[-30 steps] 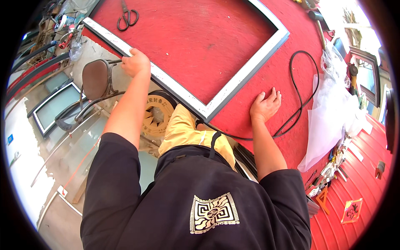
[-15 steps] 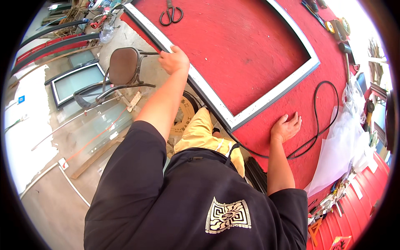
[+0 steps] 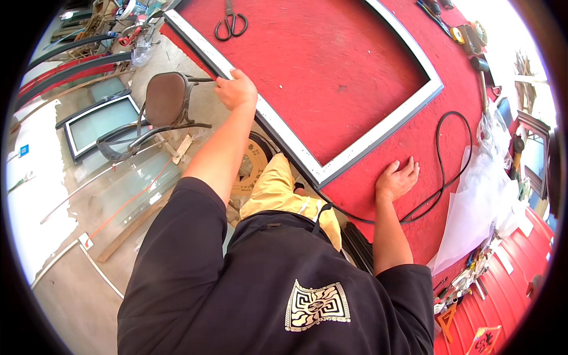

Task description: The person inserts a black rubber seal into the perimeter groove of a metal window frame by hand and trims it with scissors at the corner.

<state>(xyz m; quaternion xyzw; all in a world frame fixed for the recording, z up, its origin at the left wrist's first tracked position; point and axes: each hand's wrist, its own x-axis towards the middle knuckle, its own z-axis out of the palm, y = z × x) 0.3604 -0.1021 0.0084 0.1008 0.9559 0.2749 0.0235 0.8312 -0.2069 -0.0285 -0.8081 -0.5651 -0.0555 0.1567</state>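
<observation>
Left hand (image 3: 236, 91) grasps lower-left edge of frame (image 3: 378, 129), top centre of view. Right hand (image 3: 397, 179) empty, fingers loose, at red table (image 3: 352, 192), centre right. Likely step: steadying frame; next move calls for firm left grip. Vs half-second ago: view shifts slightly, hold unchanged.

A red table (image 3: 343, 65) bears a frame (image 3: 290, 137), scissors (image 3: 229, 10), black cord (image 3: 438, 142) and plastic sheeting (image 3: 473, 201).
</observation>
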